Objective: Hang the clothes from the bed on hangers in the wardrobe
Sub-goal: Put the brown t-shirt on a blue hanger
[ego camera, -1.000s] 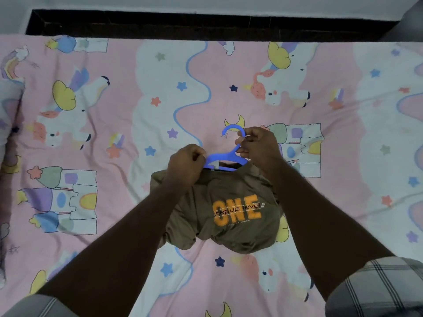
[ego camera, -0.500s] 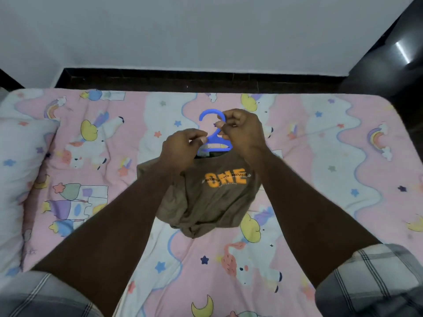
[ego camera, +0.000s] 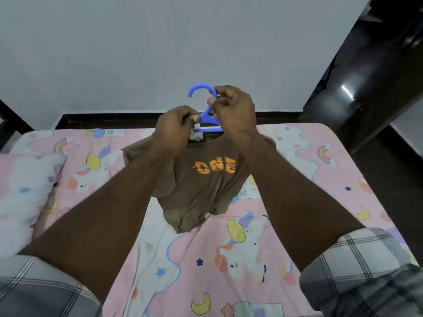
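Lifted since the earlier frames, both hands now hold the hanger [ego camera: 207, 115] and shirt [ego camera: 201, 179] above the bed [ego camera: 297, 179], so the shirt seems mounted and ready to carry to the wardrobe, judged the dark unit [ego camera: 370, 76] at 2 o'clock. Right hand [ego camera: 231, 108] pinches the hanger neck; left hand [ego camera: 175, 126] grips the collar and hanger shoulder. Hook points to 12 o'clock, opening toward 9. Shirt's long axis runs 12 to 6, hem near the sheet; contact cannot be told.

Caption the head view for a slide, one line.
Both hands, left hand and right hand, hold a blue hanger carrying a brown T-shirt above the bed.
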`<state>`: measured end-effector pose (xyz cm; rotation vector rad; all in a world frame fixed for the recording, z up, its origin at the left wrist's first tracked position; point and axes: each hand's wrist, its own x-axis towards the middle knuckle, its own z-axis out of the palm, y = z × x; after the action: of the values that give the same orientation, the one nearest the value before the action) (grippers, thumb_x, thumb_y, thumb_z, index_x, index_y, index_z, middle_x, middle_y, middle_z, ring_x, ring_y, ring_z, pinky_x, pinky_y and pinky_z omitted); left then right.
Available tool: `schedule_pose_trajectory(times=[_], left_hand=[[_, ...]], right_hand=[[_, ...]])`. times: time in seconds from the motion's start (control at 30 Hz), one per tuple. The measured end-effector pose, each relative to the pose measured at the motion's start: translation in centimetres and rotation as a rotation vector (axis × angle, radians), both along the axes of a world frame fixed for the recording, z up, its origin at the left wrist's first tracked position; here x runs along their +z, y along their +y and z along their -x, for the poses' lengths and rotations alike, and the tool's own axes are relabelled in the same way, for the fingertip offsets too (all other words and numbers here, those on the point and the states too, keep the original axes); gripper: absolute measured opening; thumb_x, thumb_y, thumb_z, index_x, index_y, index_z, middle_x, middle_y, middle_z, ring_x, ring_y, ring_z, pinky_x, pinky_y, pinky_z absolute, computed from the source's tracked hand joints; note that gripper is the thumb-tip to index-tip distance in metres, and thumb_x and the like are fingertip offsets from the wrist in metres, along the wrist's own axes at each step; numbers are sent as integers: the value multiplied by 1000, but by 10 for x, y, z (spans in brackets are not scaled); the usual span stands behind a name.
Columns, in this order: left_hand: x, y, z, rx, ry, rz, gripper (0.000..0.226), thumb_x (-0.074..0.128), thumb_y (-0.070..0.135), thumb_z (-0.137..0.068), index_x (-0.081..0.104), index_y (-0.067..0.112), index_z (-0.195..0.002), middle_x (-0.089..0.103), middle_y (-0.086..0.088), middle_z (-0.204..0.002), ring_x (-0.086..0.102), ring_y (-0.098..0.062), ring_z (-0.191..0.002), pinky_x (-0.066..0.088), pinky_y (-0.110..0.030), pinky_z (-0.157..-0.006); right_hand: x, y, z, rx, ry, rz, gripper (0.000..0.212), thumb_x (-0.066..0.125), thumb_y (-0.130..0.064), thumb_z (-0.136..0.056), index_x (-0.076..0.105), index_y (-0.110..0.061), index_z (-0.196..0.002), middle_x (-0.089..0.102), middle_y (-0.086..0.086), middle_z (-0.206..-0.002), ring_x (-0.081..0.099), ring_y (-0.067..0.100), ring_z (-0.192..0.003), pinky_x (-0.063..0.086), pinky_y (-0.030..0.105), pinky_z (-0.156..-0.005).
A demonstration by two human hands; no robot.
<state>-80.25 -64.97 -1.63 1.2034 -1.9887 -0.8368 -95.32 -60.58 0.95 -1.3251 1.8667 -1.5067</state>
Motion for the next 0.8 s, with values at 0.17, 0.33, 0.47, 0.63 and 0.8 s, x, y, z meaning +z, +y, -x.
schedule_pose_trajectory(times=[0.17, 0.33, 0.47, 0.63, 0.8], left_hand=[[31, 31, -20, -67, -55, 30, 15, 57, 19, -99, 70, 16, -92, 72, 2, -86, 66, -9, -78, 47, -28, -70], [66, 54, -28, -86, -57, 60, 16, 55, 19, -99, 69, 16, -92, 70, 4, -81, 67, -14, -78, 51, -23, -66], [78, 72, -38, -56, -34, 65, 17, 54, 14, -99, 69, 13, -93, 71, -3, -86, 68, -16, -79, 52, -23, -66], [74, 94, -52, -85, -15, 92, 16, 54, 14, -99, 68, 14, -91, 71, -2, -88, 69, -16, -81, 57, -30, -74], [78, 102, -60, -70, 11, 173, 16, 54, 15, -100, 69, 13, -96, 72, -2, -93, 69, -17, -83, 54, -25, -71]], right_hand=[[35, 39, -21, -8, 54, 6, 11, 71, -16, -88, 73, -23, -96, 73, -8, -77, 71, 10, -73, 59, 36, -83], [74, 68, -30, -15, 133, 15, 16, 71, -17, -90, 73, -18, -106, 74, -4, -84, 72, 10, -75, 59, 37, -85], [84, 86, -39, -36, 156, 26, 12, 72, -17, -88, 73, -20, -100, 73, -7, -79, 72, 6, -70, 59, 36, -84], [84, 103, -47, -13, 172, 28, 9, 72, -12, -85, 73, -16, -94, 74, 0, -79, 73, 9, -68, 61, 37, -78], [94, 115, -54, 4, 197, 77, 14, 72, -12, -86, 74, -11, -100, 75, 0, -80, 73, 9, -68, 61, 36, -78]])
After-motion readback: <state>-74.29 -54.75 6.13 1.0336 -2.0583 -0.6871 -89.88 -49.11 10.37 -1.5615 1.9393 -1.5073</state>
